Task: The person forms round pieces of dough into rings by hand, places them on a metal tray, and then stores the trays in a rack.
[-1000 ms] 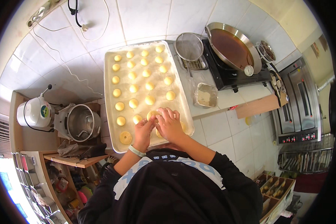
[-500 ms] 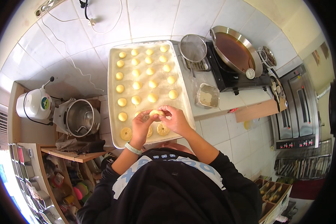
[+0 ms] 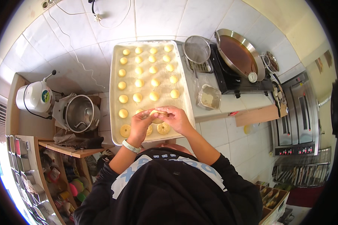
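Over the near part of a floured baking tray [image 3: 183, 101], both hands pinch one piece of pale yellow dough [image 3: 158, 114]. My left hand [image 3: 142, 125] has its fingers closed on the dough's left side, and a light watch band circles that wrist. From the right, my right hand [image 3: 177, 120] grips the same piece with thumb and fingers. The fingers partly cover the dough. Rows of round dough balls [image 3: 154, 96] fill the tray beyond. Along its near edge lie flattened dough rounds with a centre hole, one at the left [image 3: 125, 130] and one beside my right hand [image 3: 163, 128].
To the right, a wide pan of brown oil [image 3: 236, 52] with a dial thermometer [image 3: 252, 77] sits on a black stove [image 3: 229, 84]. A mesh strainer [image 3: 197, 49] and a small rectangular container [image 3: 209, 97] stand between. At the left are a white mixer [image 3: 33, 98] and a steel bowl [image 3: 79, 114].
The dough between my fingers has tilted, showing more of a flat face below the fingertips. Both hands remain on it over the tray. The whole view has shifted slightly.
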### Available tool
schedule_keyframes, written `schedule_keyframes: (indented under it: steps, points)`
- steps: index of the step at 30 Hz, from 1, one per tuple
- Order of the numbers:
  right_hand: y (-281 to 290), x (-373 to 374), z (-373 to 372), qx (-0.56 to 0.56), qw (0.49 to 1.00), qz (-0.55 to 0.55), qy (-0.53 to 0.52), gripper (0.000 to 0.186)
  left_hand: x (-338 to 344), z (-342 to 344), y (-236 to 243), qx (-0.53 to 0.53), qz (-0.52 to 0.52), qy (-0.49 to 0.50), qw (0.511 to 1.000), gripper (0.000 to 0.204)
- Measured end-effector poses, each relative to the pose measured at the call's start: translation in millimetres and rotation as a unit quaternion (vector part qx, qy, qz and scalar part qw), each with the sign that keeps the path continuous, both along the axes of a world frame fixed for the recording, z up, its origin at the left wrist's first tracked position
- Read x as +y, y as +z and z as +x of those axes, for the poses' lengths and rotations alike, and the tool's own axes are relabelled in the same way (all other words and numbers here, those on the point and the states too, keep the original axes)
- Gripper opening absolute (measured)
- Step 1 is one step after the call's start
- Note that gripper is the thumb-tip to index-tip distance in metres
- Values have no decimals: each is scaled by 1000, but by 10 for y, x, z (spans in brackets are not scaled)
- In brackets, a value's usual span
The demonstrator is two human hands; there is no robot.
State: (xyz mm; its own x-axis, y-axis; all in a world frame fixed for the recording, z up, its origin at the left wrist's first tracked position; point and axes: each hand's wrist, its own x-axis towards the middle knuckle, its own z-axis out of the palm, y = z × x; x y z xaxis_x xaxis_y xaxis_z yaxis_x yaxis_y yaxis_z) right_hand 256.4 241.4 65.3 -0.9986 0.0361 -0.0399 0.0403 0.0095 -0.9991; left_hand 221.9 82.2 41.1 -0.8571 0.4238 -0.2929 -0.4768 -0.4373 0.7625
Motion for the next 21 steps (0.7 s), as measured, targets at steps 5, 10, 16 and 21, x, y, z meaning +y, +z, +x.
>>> schedule_keyframes:
  steps: [5, 10, 16, 21]
  points:
    - [-25, 136, -21, -77, 997, -7, 13, 27, -8, 38, 17, -16, 17, 15, 1000, 20]
    - [75, 87, -1, -63, 997, -15, 46, 29, 14, 41, 62, -41, -40, -13, 998, 16]
    - [38, 171, -65, -66, 996, -36, 58, 28, 73, -3, 150, -60, 29, -57, 996, 14]
    - [147, 237, -78, -89, 994, -38, 47, 29, 103, -32, 14, -50, 2, -2, 999, 15]
